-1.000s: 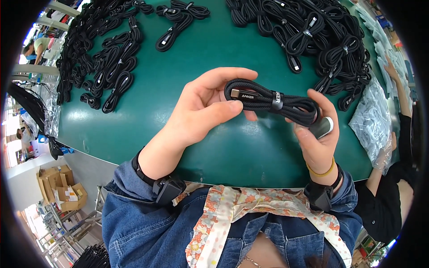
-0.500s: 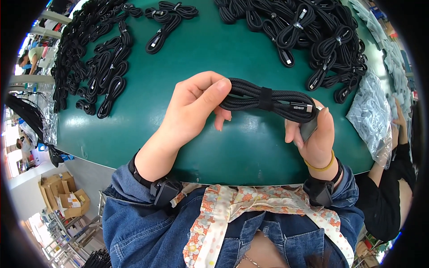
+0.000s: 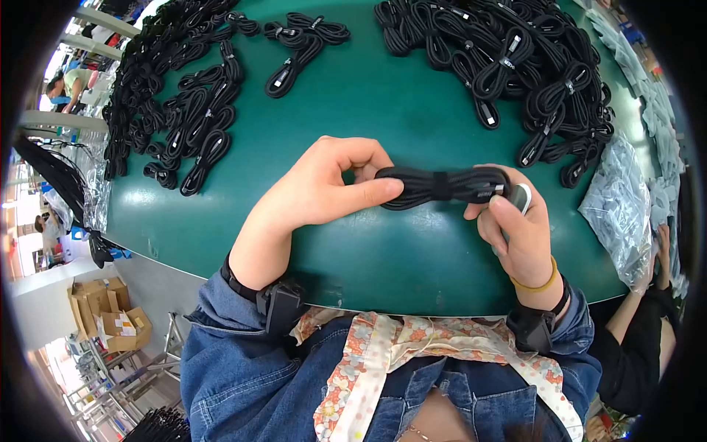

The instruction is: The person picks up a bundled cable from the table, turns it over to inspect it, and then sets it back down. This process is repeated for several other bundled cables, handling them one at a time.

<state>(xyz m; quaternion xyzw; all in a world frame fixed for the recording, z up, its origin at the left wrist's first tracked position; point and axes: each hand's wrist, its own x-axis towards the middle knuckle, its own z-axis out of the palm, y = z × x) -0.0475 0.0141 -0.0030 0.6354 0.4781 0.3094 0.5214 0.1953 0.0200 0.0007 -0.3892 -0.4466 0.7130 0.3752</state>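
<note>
Between my two hands, above the table, is a coiled black braided cable [image 3: 412,188] with a strap round its middle and a silver-tipped plug at its right end. My left hand [image 3: 324,188] pinches the left end of the coil, thumb in front. The right end rests in my right hand [image 3: 519,228], thumb near the plug and fingers behind. My right hand also holds a small smooth grey-and-white object [image 3: 521,197], mostly hidden by the fingers, so its kind is unclear.
Coiled black cables lie in a heap at the far left [image 3: 177,110] and another at the far right [image 3: 515,66] of the green table [image 3: 331,110]. Clear plastic bags [image 3: 618,206] line the right edge, beside another person's arm [image 3: 633,302]. Cardboard boxes [image 3: 110,313] stand lower left.
The coil has been lowered slightly and turned more level, its plug now facing differently. My left thumb has slid down onto the coil's front, and my right thumb has moved toward the plug.
</note>
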